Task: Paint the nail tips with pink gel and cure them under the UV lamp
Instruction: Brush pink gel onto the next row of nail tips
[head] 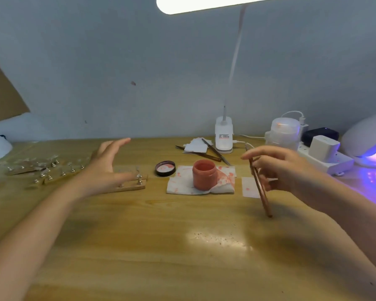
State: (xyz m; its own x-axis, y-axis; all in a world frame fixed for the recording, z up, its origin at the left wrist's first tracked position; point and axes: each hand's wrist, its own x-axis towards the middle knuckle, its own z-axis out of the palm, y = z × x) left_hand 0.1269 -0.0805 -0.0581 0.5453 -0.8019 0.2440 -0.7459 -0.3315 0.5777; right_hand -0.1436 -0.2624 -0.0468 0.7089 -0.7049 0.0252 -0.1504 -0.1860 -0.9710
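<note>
With the left hand (109, 164) spread open just over the nail-tip stand (131, 185) and the right hand (278, 168) pinching the brush (259, 185), I see the risk as a sweep that topples the stand or clips the open pink gel jar (205, 174) sitting on its tissue (182, 187)

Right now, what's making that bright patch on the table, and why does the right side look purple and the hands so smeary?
Head view: the white patch on the wooden table is glare from the long white desk lamp overhead; the violet wash spills from the open white dome UV lamp; the right hand, holding a thin copper-coloured brush, and the open left hand are motion-blurred; the wide lens bows the edges.
</note>
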